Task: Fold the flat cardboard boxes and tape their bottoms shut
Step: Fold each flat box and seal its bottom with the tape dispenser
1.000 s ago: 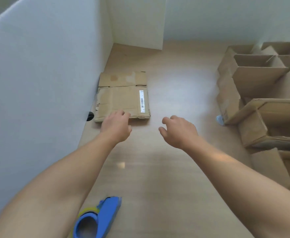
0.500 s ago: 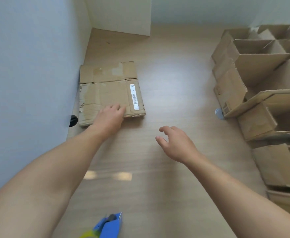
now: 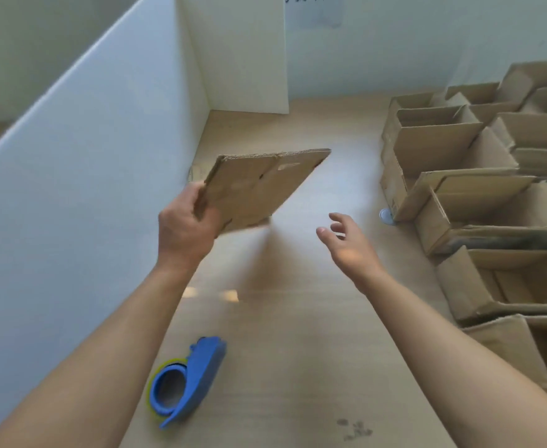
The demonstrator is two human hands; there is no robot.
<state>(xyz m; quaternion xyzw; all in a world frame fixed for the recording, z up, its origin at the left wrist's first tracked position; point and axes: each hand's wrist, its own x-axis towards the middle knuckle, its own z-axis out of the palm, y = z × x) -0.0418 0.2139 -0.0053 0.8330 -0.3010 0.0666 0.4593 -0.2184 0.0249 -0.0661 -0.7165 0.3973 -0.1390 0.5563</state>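
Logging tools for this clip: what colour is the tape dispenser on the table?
Blue, with a yellowish tape roll; the tape dispenser shows in the head view.

Very little writing shows, and none of it reads cleanly. On the far wall, a pale sheet of paper (image 3: 317, 11) carries dark printed characters along its top; the frame's upper edge cuts them off, so only their lower strokes appear and they cannot be made out. On the far left of the table (image 3: 298, 318), against the white partition (image 3: 71, 189), a flat piece of cardboard (image 3: 196, 172) lying behind the lifted flat cardboard box (image 3: 259, 185) bears faint marks that may be print, too blurred to tell. The lifted box itself shows no legible label on the face turned this way.
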